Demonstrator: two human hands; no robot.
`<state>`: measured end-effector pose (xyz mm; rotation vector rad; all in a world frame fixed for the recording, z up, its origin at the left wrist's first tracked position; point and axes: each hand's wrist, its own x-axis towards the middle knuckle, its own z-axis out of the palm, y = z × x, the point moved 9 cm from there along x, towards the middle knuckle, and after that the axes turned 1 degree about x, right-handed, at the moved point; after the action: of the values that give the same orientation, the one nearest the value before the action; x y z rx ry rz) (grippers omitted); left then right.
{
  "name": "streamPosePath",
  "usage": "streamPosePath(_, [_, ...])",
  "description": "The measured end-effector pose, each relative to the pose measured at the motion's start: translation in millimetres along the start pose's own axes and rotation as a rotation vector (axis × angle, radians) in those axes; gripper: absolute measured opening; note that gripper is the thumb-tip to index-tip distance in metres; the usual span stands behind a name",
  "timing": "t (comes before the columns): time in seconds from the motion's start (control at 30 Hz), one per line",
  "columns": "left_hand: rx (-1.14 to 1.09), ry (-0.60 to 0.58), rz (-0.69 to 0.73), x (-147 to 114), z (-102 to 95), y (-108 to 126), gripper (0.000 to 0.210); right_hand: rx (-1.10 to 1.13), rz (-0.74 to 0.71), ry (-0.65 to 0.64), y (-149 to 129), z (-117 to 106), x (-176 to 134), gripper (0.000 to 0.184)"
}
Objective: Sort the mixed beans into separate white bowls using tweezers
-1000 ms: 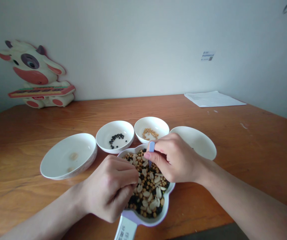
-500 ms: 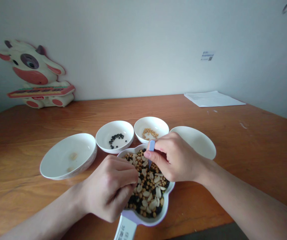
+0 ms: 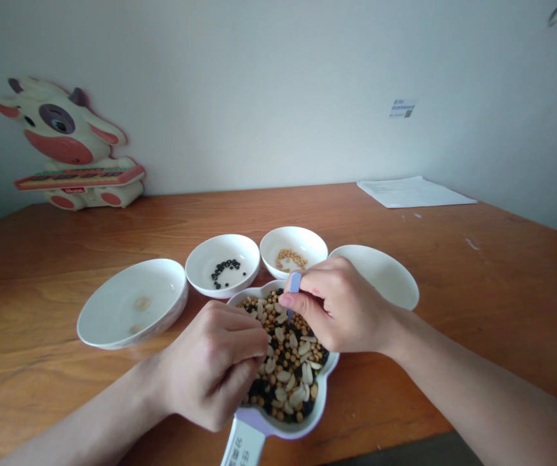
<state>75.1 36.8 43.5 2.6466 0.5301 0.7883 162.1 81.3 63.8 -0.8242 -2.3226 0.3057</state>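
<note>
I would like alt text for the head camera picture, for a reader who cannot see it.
The right hand pinches a purple tool over a pan of beans and peanuts; the left hand is curled at the pan's left side. Beyond stand four white bowls, one holding black beans, one yellow beans. A toy cow and papers sit farther back on the table.

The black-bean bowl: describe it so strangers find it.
On the wooden table, white bowls arc beyond the handled tray. Second from the left is the bowl; its black beans set it apart from the yellow beans on its right.
</note>
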Motion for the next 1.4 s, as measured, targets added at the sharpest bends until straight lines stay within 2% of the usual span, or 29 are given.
streamPosePath(0.7, [-0.005, 0.007, 0.015, 0.1, 0.0, 1.1, 0.024, 0.046, 0.011, 0.064, -1.2, -10.3, 0.8, 0.037])
streamPosePath(0.8, [-0.011, 0.007, 0.014, -0.1, 0.1, -0.2, 0.023, -0.02, -0.025, 0.154, -2.7, -26.8, 0.7, 0.036])
streamPosePath(0.9, [-0.015, -0.002, 0.017, -0.4, 0.7, -0.1, 0.023, -0.181, -0.017, 0.313, 4.4, -57.6, -3.7, 0.037])
streamPosePath(1.0, [-0.021, -0.002, 0.028, -0.6, 0.9, 1.4, 0.023, -0.35, 0.091, 0.489, 24.1, -92.6, -13.5, 0.039])
streamPosePath(1.1, [-0.024, -0.003, 0.023, -1.0, 1.8, 0.7, 0.022, -0.47, 0.149, 0.579, 40.8, -113.1, -21.6, 0.038])
streamPosePath(1.27, [-0.017, 0.005, 0.021, -0.8, 1.9, 0.4, 0.022, -0.529, 0.241, 0.541, 60.2, -114.4, -22.4, 0.04])
streamPosePath(1.4, [-0.017, -0.002, 0.015, 0.6, 1.4, 1.1, 0.022, -0.498, 0.22, 0.562, 55.2, -110.3, -21.3, 0.04])
